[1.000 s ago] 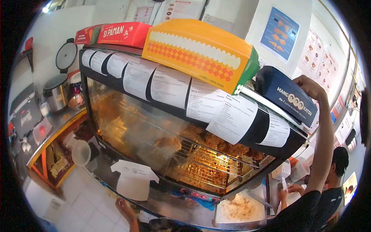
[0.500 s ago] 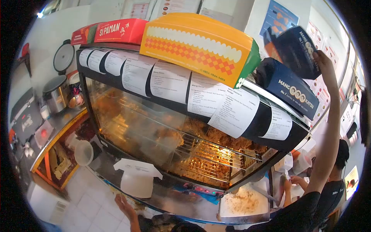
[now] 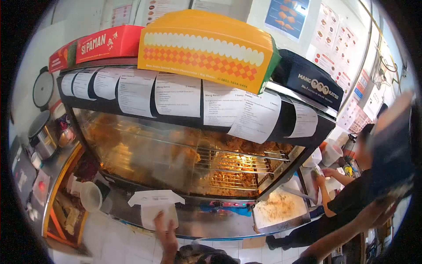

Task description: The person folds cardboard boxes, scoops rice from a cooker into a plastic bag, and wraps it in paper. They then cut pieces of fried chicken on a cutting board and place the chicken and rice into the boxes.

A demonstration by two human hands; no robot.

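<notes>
Carton [image 3: 392, 152], blurred, in right hand [image 3: 379, 212]; navy box [image 3: 311, 82] reads "MANG KATSU".

The metal counter [image 3: 198, 224] bears 1 glass-fronted cabinet [image 3: 167, 167], 1 white paper box [image 3: 154, 199] toward its near edge and 1 crumb-strewn tray [image 3: 268, 222] at right, while the cabinet's top carries 1 red box [image 3: 110, 44] at left, 1 yellow box [image 3: 202, 48] mid-way and 1 dark blue box [image 3: 307, 79] at right.
</notes>
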